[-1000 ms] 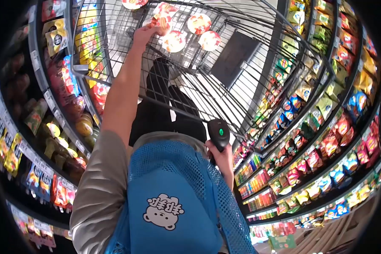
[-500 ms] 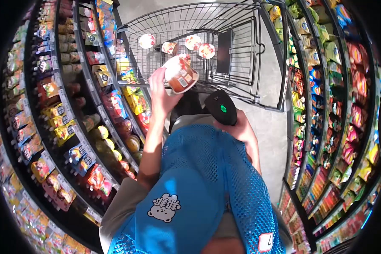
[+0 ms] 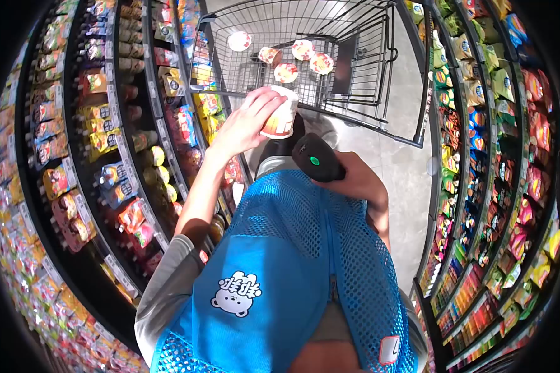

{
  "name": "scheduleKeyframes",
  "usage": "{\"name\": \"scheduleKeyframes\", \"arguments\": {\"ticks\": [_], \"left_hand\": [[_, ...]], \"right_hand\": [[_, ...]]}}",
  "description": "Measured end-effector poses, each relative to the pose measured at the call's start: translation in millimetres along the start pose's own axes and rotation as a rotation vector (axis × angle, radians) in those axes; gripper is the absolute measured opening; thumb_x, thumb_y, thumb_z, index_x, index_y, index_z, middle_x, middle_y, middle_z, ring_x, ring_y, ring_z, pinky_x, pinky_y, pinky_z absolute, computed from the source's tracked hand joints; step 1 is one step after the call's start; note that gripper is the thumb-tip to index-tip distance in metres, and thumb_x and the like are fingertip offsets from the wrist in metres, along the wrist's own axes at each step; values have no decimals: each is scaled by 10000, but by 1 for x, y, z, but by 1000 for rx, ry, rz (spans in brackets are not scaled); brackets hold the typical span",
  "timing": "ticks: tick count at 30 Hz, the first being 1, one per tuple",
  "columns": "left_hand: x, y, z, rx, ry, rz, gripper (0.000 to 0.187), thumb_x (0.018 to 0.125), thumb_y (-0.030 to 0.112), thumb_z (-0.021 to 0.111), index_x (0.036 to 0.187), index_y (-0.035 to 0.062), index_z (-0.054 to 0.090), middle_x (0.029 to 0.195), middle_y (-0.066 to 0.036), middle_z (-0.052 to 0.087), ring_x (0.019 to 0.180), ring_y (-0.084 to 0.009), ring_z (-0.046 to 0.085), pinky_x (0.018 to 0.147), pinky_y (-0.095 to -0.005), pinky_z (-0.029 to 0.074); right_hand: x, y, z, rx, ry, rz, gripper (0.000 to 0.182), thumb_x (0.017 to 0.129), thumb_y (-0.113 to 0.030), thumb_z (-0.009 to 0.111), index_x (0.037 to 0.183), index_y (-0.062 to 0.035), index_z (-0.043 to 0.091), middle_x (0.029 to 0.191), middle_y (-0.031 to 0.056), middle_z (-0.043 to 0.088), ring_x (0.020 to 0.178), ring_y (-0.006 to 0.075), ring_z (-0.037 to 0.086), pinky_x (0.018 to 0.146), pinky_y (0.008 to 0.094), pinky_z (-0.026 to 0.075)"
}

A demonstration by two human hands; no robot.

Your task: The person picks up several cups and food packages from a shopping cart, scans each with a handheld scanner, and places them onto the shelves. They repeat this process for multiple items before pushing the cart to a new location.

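Note:
My left hand (image 3: 250,122) grips a paper-like cup (image 3: 282,118) with a white top and an orange-brown lower part, held just below the cart's near edge. To its right, my right hand (image 3: 362,179) is closed round a black handheld device (image 3: 317,160) with a green light. Beyond both hands stands a wire shopping cart (image 3: 354,122). Several similar cups lie on its mesh floor, among them one at the left (image 3: 239,41) and one nearer to me (image 3: 286,73).
Shelves with packaged snacks rise close on the left (image 3: 112,177) and on the right (image 3: 473,180). Grey tiled floor (image 3: 404,186) shows between the cart and the right shelves. A blue mesh vest (image 3: 261,261) covers my torso.
The cup in my left hand has turned, and my fingers now lie over its side. The cart and shelves appear shifted right in view. My right hand still holds the device, now tilted differently.

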State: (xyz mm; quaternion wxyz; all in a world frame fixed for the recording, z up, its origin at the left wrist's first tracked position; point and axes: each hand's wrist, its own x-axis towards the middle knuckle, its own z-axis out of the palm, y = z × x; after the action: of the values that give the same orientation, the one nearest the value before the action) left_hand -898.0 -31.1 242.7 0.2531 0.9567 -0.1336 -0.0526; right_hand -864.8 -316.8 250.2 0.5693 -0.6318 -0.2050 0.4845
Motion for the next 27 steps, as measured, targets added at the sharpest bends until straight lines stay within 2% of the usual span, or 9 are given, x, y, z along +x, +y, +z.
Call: {"name": "scheduleKeyframes", "arguments": {"ticks": [6, 9, 11, 13, 15, 19, 24, 25, 27], "left_hand": [[-15, -1, -3, 93, -20, 2, 721, 665, 61, 723, 1337, 93, 466, 1293, -95, 500, 1269, -298, 441, 932, -402, 521], [-23, -1, -10, 33, -63, -60, 849, 556, 11, 761, 1343, 77, 449, 1315, -123, 466, 1290, -322, 411, 1048, -419, 415], [-33, -10, -19, 63, -32, -61, 770, 624, 124, 779, 1325, 65, 465, 1262, -134, 510, 1246, -329, 451, 978, -412, 471], [-56, -29, -19, -89, 55, -206, 842, 564, 109, 801, 1331, 53, 457, 1269, -154, 506, 1249, -338, 448, 1010, -394, 442], [-89, -47, -4, -509, 263, -557, 799, 650, 147, 826, 1343, 35, 445, 1297, -126, 514, 1258, -268, 463, 1023, -405, 433], [-170, -117, 57, -1407, 920, -861, 620, 808, 133, 726, 1353, 54, 440, 1280, -87, 544, 1210, -239, 520, 990, -410, 467], [-239, -206, 60, -2034, 1316, -969, 402, 850, 377, 641, 1108, 84, 547, 1083, -102, 579, 951, -227, 572, 819, -417, 498], [-235, -219, 51, -2021, 1498, -1148, 492, 827, 427, 655, 1158, 84, 534, 1124, -126, 564, 1012, -257, 553, 814, -429, 492], [-250, -265, 46, -1867, 1504, -1030, 552, 819, 452, 655, 1216, 97, 513, 1164, -129, 559, 1050, -294, 548, 855, -454, 486]], "right_hand": [[4, 5, 4, -72, -93, -57, 410, 744, -150, 793, 1092, -9, 627, 886, 92, 688, 825, 113, 599, 774, 302, 484], [9, 11, 9, -93, -113, -40, 412, 738, -139, 797, 1089, -7, 626, 876, 88, 688, 823, 116, 600, 777, 303, 484], [13, 2, 11, -66, -94, -57, 405, 736, -134, 798, 1081, -7, 629, 874, 83, 689, 820, 113, 601, 773, 298, 485], [18, -1, 14, -39, -88, -70, 397, 735, -129, 800, 1074, -7, 633, 872, 77, 690, 818, 109, 602, 769, 292, 485], [25, 3, 15, -8, -53, -76, 368, 738, -118, 795, 1057, -15, 644, 875, 64, 690, 812, 96, 601, 757, 279, 487], [50, -10, 23, -101, -3, -5, 329, 754, -102, 770, 1044, -5, 648, 847, 50, 686, 782, 83, 593, 725, 269, 490], [92, -30, 44, -112, -10, 155, 356, 747, -170, 757, 1039, -5, 636, 831, 74, 689, 758, 148, 623, 734, 312, 499], [103, -39, 51, -181, 38, 220, 338, 746, -166, 752, 1022, -7, 639, 817, 70, 689, 730, 147, 622, 711, 313, 500], [124, -42, 66, -185, 74, 232, 313, 753, -128, 746, 1021, -7, 637, 788, 63, 681, 701, 123, 612, 671, 300, 496]]}}
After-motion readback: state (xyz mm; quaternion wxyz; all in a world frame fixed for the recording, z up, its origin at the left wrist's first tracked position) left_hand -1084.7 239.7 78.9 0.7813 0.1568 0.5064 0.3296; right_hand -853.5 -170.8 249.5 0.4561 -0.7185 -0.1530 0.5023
